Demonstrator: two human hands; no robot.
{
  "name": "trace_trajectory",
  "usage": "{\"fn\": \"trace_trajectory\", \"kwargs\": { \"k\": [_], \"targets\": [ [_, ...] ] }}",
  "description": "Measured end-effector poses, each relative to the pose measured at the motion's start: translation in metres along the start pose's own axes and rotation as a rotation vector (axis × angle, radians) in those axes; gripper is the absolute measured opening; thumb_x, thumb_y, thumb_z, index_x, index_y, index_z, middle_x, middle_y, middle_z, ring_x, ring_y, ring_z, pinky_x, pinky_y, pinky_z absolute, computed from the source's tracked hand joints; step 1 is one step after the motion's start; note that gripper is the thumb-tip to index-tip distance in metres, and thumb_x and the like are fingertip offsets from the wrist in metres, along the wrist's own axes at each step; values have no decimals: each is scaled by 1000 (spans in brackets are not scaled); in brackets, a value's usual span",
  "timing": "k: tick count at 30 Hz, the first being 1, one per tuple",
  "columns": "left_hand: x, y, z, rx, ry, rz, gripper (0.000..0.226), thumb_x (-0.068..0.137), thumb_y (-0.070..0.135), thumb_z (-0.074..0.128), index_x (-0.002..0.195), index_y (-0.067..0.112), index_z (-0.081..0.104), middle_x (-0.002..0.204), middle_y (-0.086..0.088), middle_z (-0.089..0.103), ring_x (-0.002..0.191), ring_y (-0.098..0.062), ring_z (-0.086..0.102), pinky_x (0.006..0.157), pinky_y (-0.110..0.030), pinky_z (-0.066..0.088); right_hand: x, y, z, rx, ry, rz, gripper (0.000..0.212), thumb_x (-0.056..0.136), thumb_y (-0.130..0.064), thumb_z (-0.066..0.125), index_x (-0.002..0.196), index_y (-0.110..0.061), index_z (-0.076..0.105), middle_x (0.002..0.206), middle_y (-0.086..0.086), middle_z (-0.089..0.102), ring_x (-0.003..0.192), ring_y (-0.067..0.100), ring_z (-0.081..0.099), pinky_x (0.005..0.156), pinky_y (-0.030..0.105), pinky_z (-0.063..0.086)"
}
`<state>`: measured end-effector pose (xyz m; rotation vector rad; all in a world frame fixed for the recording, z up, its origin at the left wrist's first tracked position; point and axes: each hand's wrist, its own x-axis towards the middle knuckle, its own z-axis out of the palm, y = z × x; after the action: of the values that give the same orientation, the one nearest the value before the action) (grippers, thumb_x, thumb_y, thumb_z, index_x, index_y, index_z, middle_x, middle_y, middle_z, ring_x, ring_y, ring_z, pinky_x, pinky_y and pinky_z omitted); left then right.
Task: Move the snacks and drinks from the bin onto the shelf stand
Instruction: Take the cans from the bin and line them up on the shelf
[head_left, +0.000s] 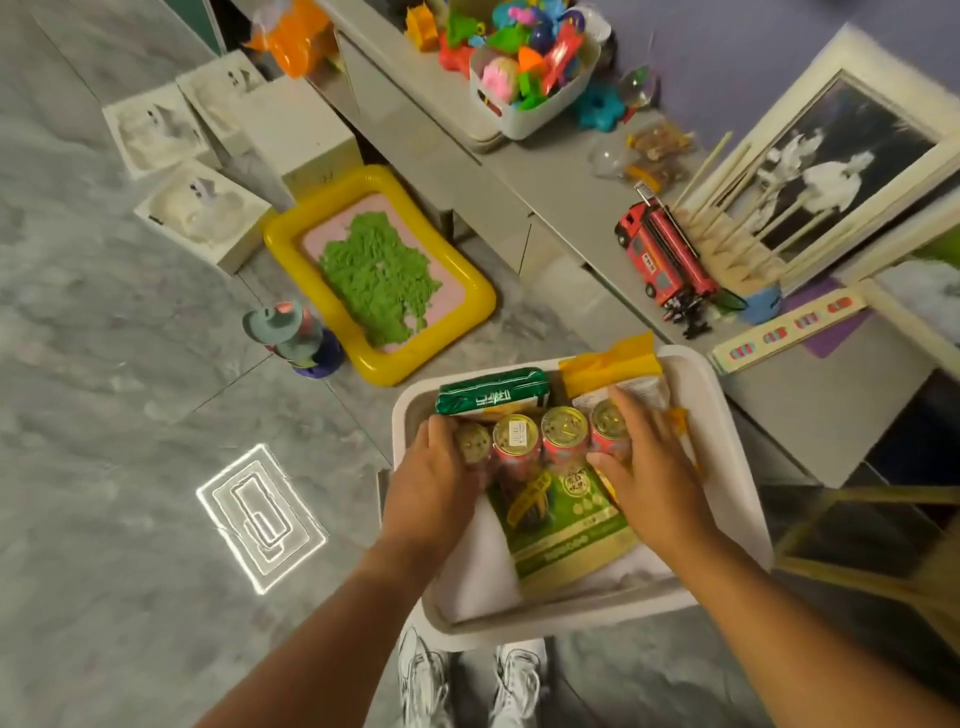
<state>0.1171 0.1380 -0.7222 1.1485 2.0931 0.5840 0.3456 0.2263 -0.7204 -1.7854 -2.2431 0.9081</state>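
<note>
Task barely begun: left hand (436, 480) and right hand (647, 475) clamp a row of 4 cans (540, 441) from either end, inside the white bin (727, 447). Green pouch (566, 525) lies under the grip, green packet (493, 392) and yellow bag (608, 366) just beyond; all unmoved, shelf stand not identifiable.

A home playroom — toy basket (535, 111), toy bus (662, 254), framed photo (841, 171).

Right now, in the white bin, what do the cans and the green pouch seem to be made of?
The cans look like metal: round, with shiny gold-coloured lids and printed pink sides. The green pouch looks like glossy plastic film: flat, printed, catching the light. The bin seems matte white plastic, with smooth rounded rims. All judged by look alone.
</note>
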Motion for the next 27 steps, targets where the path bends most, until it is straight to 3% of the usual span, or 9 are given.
{"fn": "trace_trajectory", "kwargs": {
  "k": [5,8,12,14,16,19,24,27],
  "targets": [
    [-5,0,-6,-146,-40,77,53,87,44,73,129,29,44,129,11,51,111,-15,61,90,-44,54,-3,20,-8,252,-28,3,74,91,-21,75,152,-40,37,146,-2,45,130,7,47,104,44,49],
    [-10,-1,-9,-251,-56,194,46,96,39,61,135,29,41,134,8,45,121,-8,54,97,-43,53,-8,31,-13,516,-77,40,72,88,-34,73,149,-48,38,146,-2,49,133,13,54,106,51,51],
    [-24,8,-11,-406,-47,144,50,98,46,57,144,38,39,138,8,51,122,-4,57,101,-43,53,-18,23,-16,705,-49,95,68,87,-47,66,150,-47,39,147,-9,51,128,2,57,102,40,55],
    [-33,16,-14,-532,-153,141,64,90,37,72,144,41,38,135,11,57,120,-6,61,99,-35,55,-23,20,-17,724,-45,100,70,86,-52,66,150,-50,38,146,-15,51,126,-1,57,102,40,55],
    [-39,13,-15,-550,-274,163,92,76,26,87,146,42,30,137,14,56,125,-6,58,99,-26,52,-27,21,-19,699,-73,75,79,83,-58,73,151,-55,31,148,-16,48,130,2,55,105,45,53],
    [-38,4,-16,-414,-279,190,122,62,34,96,154,42,17,149,6,44,134,-14,51,108,-44,47,-32,24,-26,635,-132,40,98,74,-60,80,152,-59,22,152,-14,44,135,8,51,108,50,50],
    [-39,32,-34,-296,-206,291,114,60,39,95,151,33,27,142,4,51,127,-19,57,102,-47,51,-42,14,-56,611,-84,-16,101,74,-58,81,155,-54,20,153,-12,43,137,8,49,109,51,48],
    [-38,68,-50,-273,-190,371,110,57,44,95,148,31,34,135,7,56,120,-19,62,97,-47,54,-54,8,-89,594,6,-22,101,71,-66,80,154,-55,22,150,-14,45,135,6,49,109,50,48]
  ]
}}
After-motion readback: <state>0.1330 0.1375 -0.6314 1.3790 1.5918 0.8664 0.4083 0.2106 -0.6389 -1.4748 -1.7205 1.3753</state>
